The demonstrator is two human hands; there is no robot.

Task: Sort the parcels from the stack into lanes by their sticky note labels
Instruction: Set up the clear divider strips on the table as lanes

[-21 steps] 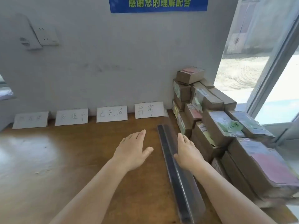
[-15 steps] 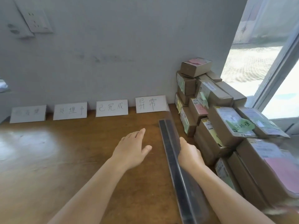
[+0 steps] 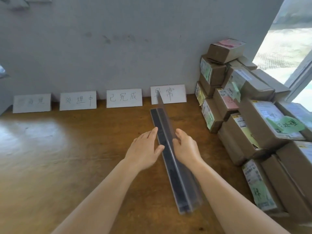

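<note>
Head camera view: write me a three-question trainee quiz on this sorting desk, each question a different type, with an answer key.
1. True or false: the left hand is lifting a parcel off the stack.
2. Multiple choice: the long dark divider strip points toward which label card? A) the far-left card B) the second card C) the third card D) the rightmost card
3. Fill in: the stack of parcels stands on the ______ side of the wooden table, against the wall.

Key: 1. False; both it and the right hand are at the strip, one on each side. 2. D. 3. right.
</note>
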